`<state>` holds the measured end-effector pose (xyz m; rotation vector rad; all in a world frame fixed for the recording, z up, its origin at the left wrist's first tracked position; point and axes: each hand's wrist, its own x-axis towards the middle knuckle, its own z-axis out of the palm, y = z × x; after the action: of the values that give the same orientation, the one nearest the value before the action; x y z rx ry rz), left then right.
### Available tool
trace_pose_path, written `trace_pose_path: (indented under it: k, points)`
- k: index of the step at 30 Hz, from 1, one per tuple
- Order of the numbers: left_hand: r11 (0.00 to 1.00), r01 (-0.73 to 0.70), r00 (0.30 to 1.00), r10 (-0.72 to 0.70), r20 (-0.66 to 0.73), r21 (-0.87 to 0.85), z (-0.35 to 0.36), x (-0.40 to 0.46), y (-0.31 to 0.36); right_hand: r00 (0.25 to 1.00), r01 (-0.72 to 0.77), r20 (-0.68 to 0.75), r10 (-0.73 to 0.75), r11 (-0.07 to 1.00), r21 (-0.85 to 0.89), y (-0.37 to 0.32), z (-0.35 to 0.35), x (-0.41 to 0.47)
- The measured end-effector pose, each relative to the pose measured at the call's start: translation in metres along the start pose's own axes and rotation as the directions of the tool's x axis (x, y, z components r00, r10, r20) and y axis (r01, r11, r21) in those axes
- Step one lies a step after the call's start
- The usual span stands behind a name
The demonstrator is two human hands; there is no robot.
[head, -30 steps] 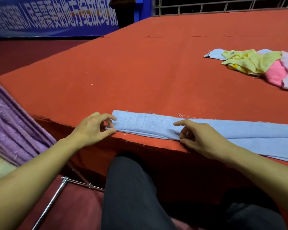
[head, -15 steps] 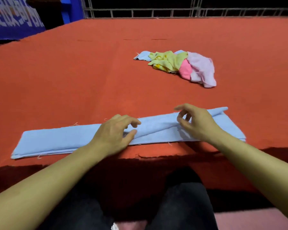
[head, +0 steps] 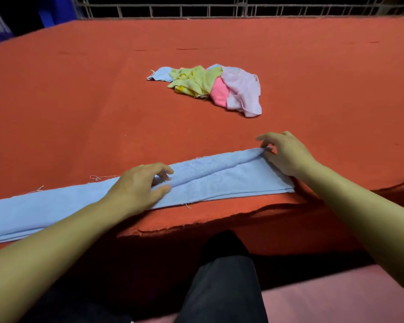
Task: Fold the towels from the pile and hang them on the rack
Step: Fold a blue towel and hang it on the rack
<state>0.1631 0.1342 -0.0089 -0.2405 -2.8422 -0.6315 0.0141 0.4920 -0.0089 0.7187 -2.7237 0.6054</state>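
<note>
A long, narrow light-blue terry towel (head: pixel 210 180), folded lengthwise into a strip, is laid along the near edge of the red felt-covered surface (head: pixel 79 113). Its raised fold is pinched mid-length by the left hand (head: pixel 138 187), and its right end is pinched by the right hand (head: pixel 287 155). A crumpled pile of blue, yellow, pink and lilac towels (head: pixel 210 87) is seen farther back.

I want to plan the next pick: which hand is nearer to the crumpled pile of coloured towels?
Right. The right hand lies just below the pile, at the blue towel's end; the left hand sits lower, further left.
</note>
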Motion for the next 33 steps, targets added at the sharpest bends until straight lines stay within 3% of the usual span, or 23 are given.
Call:
trace_pose_path:
  k: [7, 11, 14, 19, 27, 31, 33]
  points:
    - [0.998, 0.009, 0.999, -0.012, -0.051, -0.066, -0.012, -0.004, 0.001, 0.994, 0.016, -0.108, -0.009, 0.997, 0.072, -0.002, -0.028, -0.013]
    - [0.994, -0.072, 0.995, 0.066, -0.082, -0.079, -0.013, -0.015, 0.004, 0.989, 0.019, -0.146, -0.009, 0.998, 0.068, 0.002, -0.041, -0.051]
    - [0.987, -0.160, 0.984, 0.158, -0.076, -0.020, -0.007, -0.022, 0.005, 0.995, 0.022, -0.103, -0.016, 0.998, 0.054, 0.004, -0.042, -0.077]
    - [0.990, -0.140, 0.990, 0.139, -0.035, -0.026, -0.004, -0.026, 0.003, 0.999, 0.015, -0.043, -0.015, 1.000, 0.003, 0.002, -0.032, -0.096]
    - [0.967, -0.245, 0.967, 0.249, -0.053, 0.077, -0.004, -0.035, 0.004, 0.997, 0.081, 0.002, -0.081, 0.993, -0.082, -0.008, -0.040, -0.104]
    - [0.973, -0.075, 0.991, 0.049, -0.124, -0.216, -0.012, -0.033, 0.009, 0.989, 0.093, -0.110, -0.103, 0.992, -0.086, -0.031, -0.037, -0.087]
    - [0.960, -0.011, 0.981, -0.044, -0.188, -0.281, -0.020, -0.024, 0.008, 0.985, 0.109, -0.127, -0.114, 0.993, -0.042, -0.055, -0.028, -0.072]
